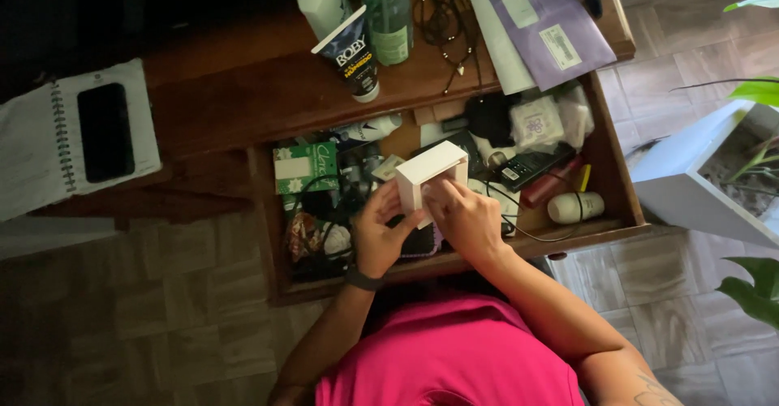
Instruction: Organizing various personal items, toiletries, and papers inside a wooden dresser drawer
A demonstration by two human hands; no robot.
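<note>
White box [430, 175] pinched between left hand [380, 236] and right hand [464, 218], above open drawer [617, 187]. Fingers closed on lower edges, both sides.

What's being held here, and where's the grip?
A small white box, held over the open drawer: left hand and right hand both grip its lower end.

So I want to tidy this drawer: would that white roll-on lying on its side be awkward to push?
Probably. The roll-on is rounded and lies on its side, so it would likely roll. Its smooth surface looks slippery. A black cable loops beside it and may snag.
</note>
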